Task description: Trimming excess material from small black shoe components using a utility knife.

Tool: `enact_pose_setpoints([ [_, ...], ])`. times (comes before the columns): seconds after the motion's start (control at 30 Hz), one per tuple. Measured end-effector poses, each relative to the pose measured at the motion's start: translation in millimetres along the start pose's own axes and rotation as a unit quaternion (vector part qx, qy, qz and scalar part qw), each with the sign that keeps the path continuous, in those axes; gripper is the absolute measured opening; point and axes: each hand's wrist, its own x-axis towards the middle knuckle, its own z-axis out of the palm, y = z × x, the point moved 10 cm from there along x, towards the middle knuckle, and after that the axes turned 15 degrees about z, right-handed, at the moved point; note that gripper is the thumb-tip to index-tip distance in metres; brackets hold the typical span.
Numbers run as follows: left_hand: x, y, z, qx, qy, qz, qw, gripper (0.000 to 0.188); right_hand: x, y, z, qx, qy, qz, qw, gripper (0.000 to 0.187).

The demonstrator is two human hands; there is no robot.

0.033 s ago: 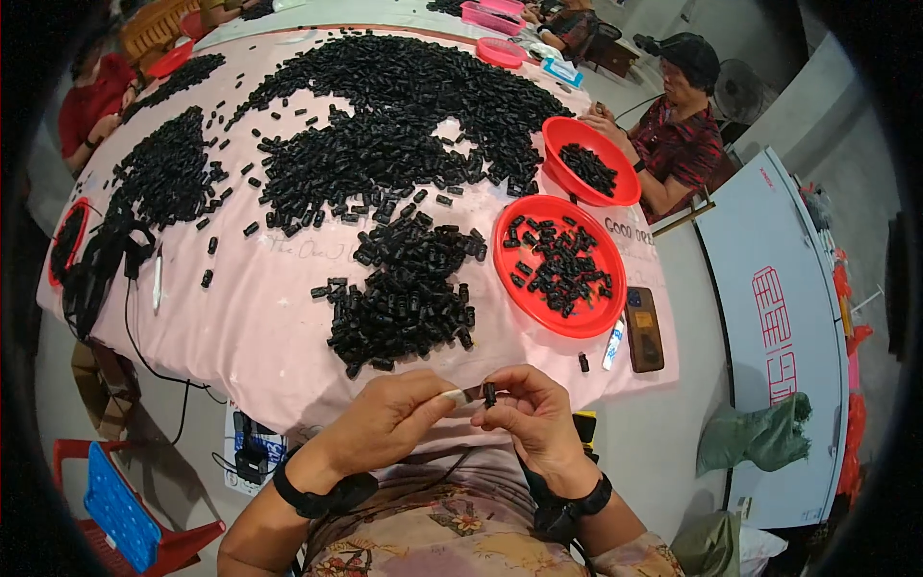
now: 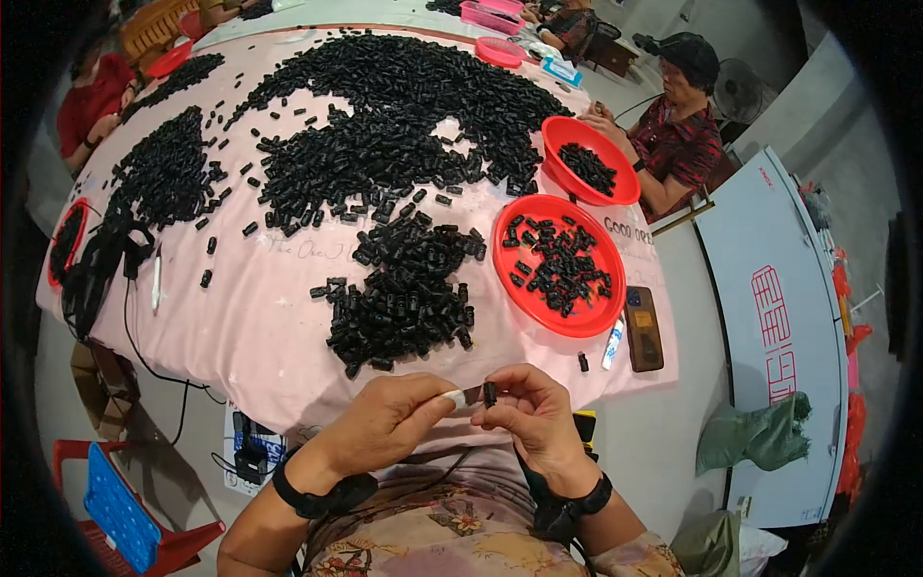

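Note:
My left hand [image 2: 392, 415] pinches a small blade [image 2: 471, 395] with a white grip [image 2: 454, 396], held at the table's near edge. Between the thumb and fingers of my right hand [image 2: 534, 418] a small black cylindrical plastic part [image 2: 490, 393] stands roughly upright. The blade's tip reaches the part or lies very close to it; whether they touch I cannot tell. Just beyond my hands lies a pile of similar black parts [image 2: 399, 308]. To its right a red basin [image 2: 502, 279] holds more of them, and one loose part [image 2: 584, 363] lies by its near rim.
A phone [image 2: 644, 329] and a white marker-like stick [image 2: 613, 344] lie right of the basin. Behind it stands a second red basin [image 2: 625, 189], beside a seated person [image 2: 678, 135]. Larger heaps [image 2: 385, 144] cover the pink cloth [image 2: 260, 327]. A red chair [image 2: 183, 553] stands lower left.

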Motion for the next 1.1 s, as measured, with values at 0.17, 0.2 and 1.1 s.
enact_pose_setpoints([
  [0.17, -7, -5, 2, -0.048, -0.015, -0.116, 0.992, 0.015, -1, -3, 3, -0.026, 0.000, -0.004, 1.000, 0.036],
  [0.2, -6, -6, 3, -0.051, -0.017, -0.116, 0.992, 0.015, -2, -4, 2, -0.040, 0.006, -0.005, 0.999, 0.037],
  [1.1, -1, -1, 15, -0.079, -0.030, -0.082, 0.993, 0.021, -4, 4, -6, -0.066, 0.012, -0.004, 0.998, 0.039],
])
